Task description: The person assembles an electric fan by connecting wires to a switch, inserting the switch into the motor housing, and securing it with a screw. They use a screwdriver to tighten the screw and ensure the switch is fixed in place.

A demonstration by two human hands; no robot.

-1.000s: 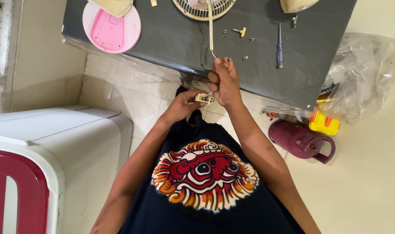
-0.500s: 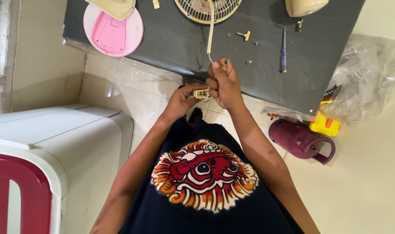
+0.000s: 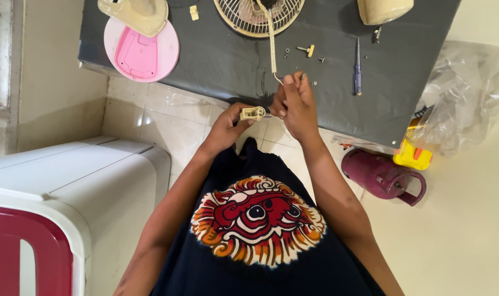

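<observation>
My left hand pinches a small cream plastic part at the near edge of the dark grey table. My right hand is closed right beside it, fingers gripping the end of a thin cream cable that runs up to the round fan grille at the table's far edge. The two hands almost touch. What the right fingertips hold besides the cable is hidden.
On the table lie a blue screwdriver, loose screws, a pink round base with a cream cover, and a cream housing. On the floor: a maroon jug, a yellow box, a plastic bag. A white appliance stands left.
Both hands have stayed at the table edge with the small part and cable; the view has shifted slightly. My right hand sits a little higher over the table.
</observation>
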